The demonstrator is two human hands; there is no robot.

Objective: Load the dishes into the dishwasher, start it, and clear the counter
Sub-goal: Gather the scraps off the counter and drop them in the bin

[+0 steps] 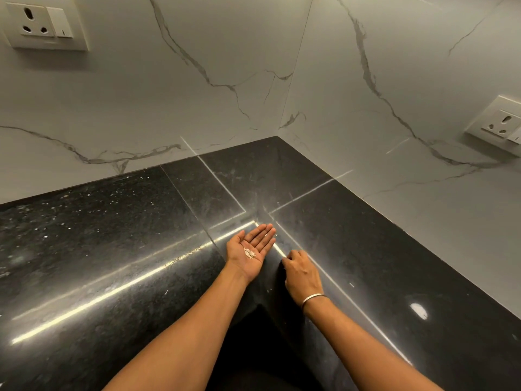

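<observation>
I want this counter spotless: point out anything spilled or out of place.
Small pale specks dot the glossy black stone counter toward its left back edge, and one pale sliver lies beside the right hand. A little pile of pale crumbs rests in the upturned palm of the left hand. Nothing looks damaged.

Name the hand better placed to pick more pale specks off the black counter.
Right. The right hand is knuckles-up with curled fingertips down at the glossy black stone counter; the left hand lies palm up, carrying small pale crumbs that turning would likely spill.
</observation>
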